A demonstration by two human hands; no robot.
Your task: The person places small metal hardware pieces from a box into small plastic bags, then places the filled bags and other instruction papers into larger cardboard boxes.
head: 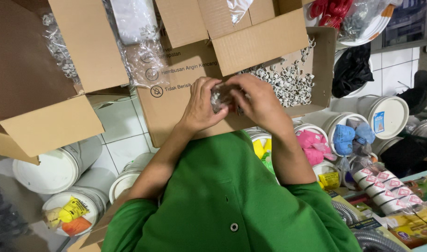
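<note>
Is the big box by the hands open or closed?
Open. The cardboard box has its flaps folded up, and a heap of small white clips shows inside.

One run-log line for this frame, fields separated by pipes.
left hand and right hand: both gripping small clear plastic bag | behind: open cardboard box of small white clips | setting: white buckets on floor

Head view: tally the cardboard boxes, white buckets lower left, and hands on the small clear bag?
Cardboard boxes: 2, left box and clip-filled box
White buckets lower left: 3
Hands on the small clear bag: 2, left hand, right hand
Total: 7
</note>
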